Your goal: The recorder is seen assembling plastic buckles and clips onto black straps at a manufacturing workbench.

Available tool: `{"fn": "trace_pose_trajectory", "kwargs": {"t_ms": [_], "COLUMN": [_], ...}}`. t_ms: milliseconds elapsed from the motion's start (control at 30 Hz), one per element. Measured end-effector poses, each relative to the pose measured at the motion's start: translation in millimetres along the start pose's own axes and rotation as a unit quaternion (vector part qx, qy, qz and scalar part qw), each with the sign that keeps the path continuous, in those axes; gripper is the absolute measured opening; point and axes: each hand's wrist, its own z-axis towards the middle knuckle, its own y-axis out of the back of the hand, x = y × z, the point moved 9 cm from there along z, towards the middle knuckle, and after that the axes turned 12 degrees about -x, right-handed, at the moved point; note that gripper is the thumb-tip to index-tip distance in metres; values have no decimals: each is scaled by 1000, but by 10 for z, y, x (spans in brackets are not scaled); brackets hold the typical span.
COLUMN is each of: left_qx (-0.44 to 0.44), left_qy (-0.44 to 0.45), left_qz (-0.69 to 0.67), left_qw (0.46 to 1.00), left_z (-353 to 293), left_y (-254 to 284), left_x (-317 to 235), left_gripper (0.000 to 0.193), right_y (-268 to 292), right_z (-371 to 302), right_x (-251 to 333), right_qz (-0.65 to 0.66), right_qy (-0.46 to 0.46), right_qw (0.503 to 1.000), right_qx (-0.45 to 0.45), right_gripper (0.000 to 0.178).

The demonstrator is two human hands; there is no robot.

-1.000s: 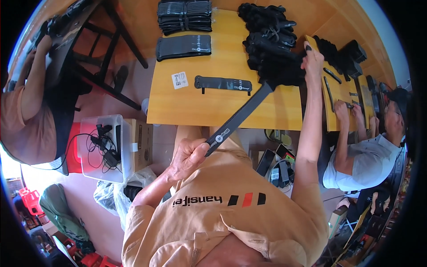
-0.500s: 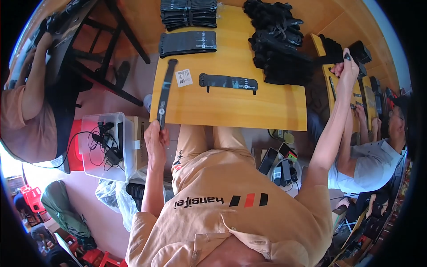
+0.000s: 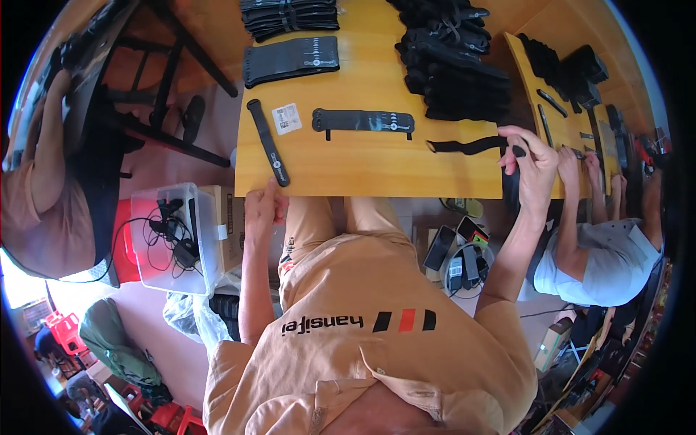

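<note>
A thin black strap (image 3: 268, 143) lies slantwise at the table's front left corner. My left hand (image 3: 262, 208) is just off the front edge, its index finger stretched to the strap's lower end and its other fingers loosely bent. At the table's right edge my right hand (image 3: 533, 161) pinches another black strap (image 3: 464, 148), whose loop end points left over the tabletop. Between them a wider dark band (image 3: 362, 121) with white printing lies flat, two small black tabs showing below it. A white label (image 3: 287, 119) sits beside the left strap.
Stacked black bands (image 3: 291, 61) lie at the back left of the yellow table (image 3: 377, 167), a heap of black straps (image 3: 457, 80) at the back right. A clear bin (image 3: 167, 246) with cables stands left. Co-workers sit on both sides.
The left strap has come down onto the table, with my left hand now at its end. My right hand has come lower and nearer, drawing its strap toward the table's right edge.
</note>
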Motion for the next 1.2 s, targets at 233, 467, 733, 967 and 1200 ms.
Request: {"fn": "trace_pose_trajectory", "kwargs": {"t_ms": [233,467,733,967,1200], "left_qx": [-80,346,401,260,151], "left_qy": [-241,-298,-176,-174,-122], "left_qz": [-73,-13,27,-2,-76], "left_qw": [964,890,899,950,978], "left_z": [-420,-1343,-794,-216,193], "left_y": [145,-1108,-1081,-919,-962], "left_x": [-824,-1462,-925,-964,-826], "left_gripper": [35,30,16,12,12], "right_y": [-563,-1395,-1186,-1126,-1164], "right_z": [-347,-774,-678,-524,-468], "right_x": [343,358,-539,-1308,-1624], "right_qz": [92,100,126,113,126], "right_qy": [5,32,-171,-281,-301], "right_qw": [969,929,954,949,944], "right_qx": [230,354,212,91,41], "right_gripper": [14,16,19,9,8]}}
